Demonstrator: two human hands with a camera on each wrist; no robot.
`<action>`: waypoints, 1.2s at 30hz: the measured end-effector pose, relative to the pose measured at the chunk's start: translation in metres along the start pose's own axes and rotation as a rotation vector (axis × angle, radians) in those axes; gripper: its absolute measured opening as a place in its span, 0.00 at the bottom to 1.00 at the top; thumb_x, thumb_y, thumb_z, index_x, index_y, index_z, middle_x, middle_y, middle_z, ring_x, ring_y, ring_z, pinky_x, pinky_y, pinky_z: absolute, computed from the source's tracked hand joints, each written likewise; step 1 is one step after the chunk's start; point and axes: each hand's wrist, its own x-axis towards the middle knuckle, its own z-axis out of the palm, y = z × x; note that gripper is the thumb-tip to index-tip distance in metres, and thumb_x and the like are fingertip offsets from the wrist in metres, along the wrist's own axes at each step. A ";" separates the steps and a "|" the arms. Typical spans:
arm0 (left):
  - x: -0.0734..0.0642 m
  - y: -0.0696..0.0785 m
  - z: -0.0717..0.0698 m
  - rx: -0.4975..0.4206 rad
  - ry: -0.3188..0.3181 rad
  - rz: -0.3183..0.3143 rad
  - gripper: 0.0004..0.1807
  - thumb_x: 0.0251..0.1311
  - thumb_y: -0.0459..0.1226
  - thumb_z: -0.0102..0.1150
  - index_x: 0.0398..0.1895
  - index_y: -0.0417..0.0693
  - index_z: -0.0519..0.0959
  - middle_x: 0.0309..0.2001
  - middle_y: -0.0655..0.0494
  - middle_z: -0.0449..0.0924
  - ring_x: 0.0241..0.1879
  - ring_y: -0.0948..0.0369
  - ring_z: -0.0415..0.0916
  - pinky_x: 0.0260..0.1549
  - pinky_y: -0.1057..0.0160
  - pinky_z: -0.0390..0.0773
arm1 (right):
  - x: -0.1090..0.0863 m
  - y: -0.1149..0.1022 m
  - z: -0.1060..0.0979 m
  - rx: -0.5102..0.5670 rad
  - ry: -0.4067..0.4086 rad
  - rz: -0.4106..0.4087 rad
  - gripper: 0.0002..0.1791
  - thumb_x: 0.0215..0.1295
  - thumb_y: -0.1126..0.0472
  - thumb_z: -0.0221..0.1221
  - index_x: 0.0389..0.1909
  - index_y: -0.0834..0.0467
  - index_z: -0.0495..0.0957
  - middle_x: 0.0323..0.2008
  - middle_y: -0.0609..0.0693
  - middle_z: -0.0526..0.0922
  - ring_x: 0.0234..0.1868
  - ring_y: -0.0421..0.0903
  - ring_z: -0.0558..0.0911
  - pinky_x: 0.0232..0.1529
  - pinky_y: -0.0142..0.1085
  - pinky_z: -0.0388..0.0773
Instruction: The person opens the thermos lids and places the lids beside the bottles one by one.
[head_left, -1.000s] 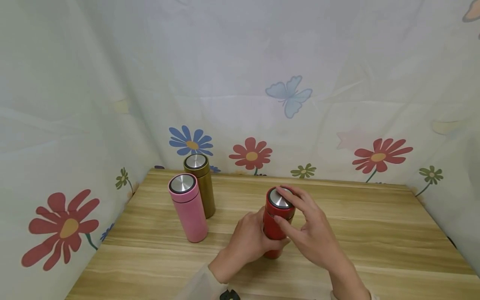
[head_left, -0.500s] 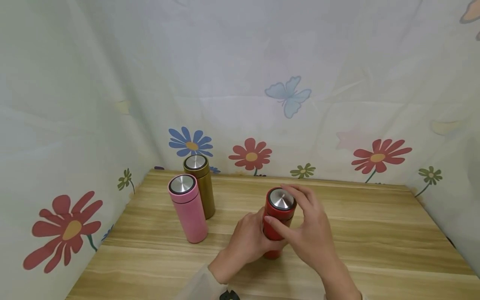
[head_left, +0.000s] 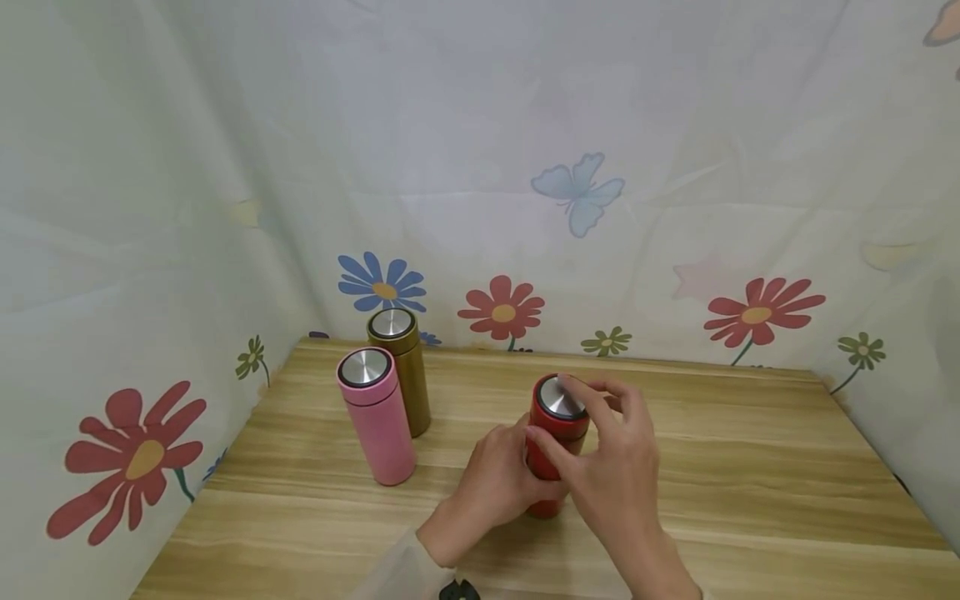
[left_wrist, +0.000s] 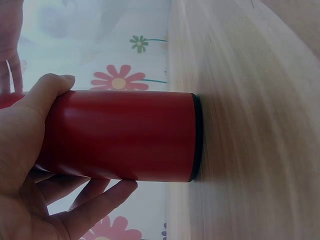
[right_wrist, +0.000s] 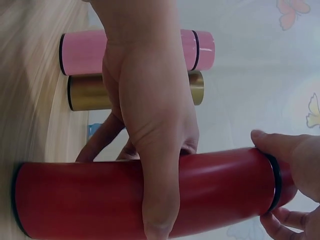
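While the left hand (head_left: 495, 477) wraps the middle of the red bottle (head_left: 545, 462), the right hand (head_left: 615, 458) pinches around its lid (head_left: 553, 402), thumb near the seam, index finger at the steel top, other fingers partly hidden on the far side. So both hands are gripping: left on body, right at lid end. Bottle stands upright or close to it, just right of centre in the lower half of the head view, black base edge (left_wrist: 198, 137) down at the tabletop (head_left: 750, 467). Can't tell if the lid is loose; fingers cover part of the seam

Handling, my read: rigid body, likely metal, won't squash. Satin finish, probably a bit slick under dry fingers. Weight can't be read, contents hidden. Tall and narrow, so a shove up high could tip it; coating might scratch. Best hold looks like a full wrap at mid body, plus fingertips round the lid's side wall, since the polished top gives little to grab

Around it: pink bottle (head_left: 382, 437) and gold bottle (head_left: 414, 383) stand left of centre, gold behind pink and partly covered, both well apart from the red one. Left hand sits between, so watch clearance that side. Printed curtain (head_left: 450, 167) hangs behind. Small black object (head_left: 459, 591) by the left cuff (head_left: 420, 562), cut off at the bottom edge, can't identify
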 end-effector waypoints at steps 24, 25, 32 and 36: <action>0.001 -0.003 0.000 0.015 0.014 0.061 0.41 0.52 0.57 0.76 0.68 0.59 0.69 0.53 0.62 0.88 0.47 0.67 0.83 0.54 0.57 0.82 | 0.002 0.002 -0.007 0.226 -0.160 0.122 0.32 0.52 0.63 0.78 0.61 0.47 0.84 0.62 0.54 0.76 0.61 0.50 0.79 0.55 0.51 0.83; 0.001 -0.003 0.000 0.012 0.015 0.064 0.41 0.52 0.57 0.76 0.68 0.60 0.69 0.53 0.62 0.88 0.47 0.67 0.83 0.55 0.57 0.82 | 0.003 0.003 -0.008 0.236 -0.159 0.119 0.32 0.52 0.63 0.78 0.61 0.46 0.83 0.63 0.53 0.76 0.61 0.49 0.79 0.55 0.51 0.83; 0.001 -0.003 0.001 -0.005 0.025 0.083 0.41 0.53 0.57 0.76 0.68 0.61 0.68 0.52 0.63 0.87 0.46 0.68 0.84 0.53 0.58 0.83 | 0.005 0.006 -0.010 0.286 -0.143 0.103 0.34 0.55 0.66 0.75 0.64 0.44 0.81 0.64 0.48 0.77 0.61 0.47 0.80 0.59 0.33 0.80; 0.002 -0.003 0.001 -0.001 0.025 0.069 0.41 0.52 0.56 0.76 0.68 0.62 0.68 0.52 0.63 0.88 0.46 0.68 0.83 0.54 0.56 0.83 | 0.007 0.007 -0.012 0.330 -0.124 0.092 0.33 0.56 0.66 0.75 0.63 0.45 0.81 0.65 0.47 0.78 0.62 0.46 0.80 0.59 0.20 0.73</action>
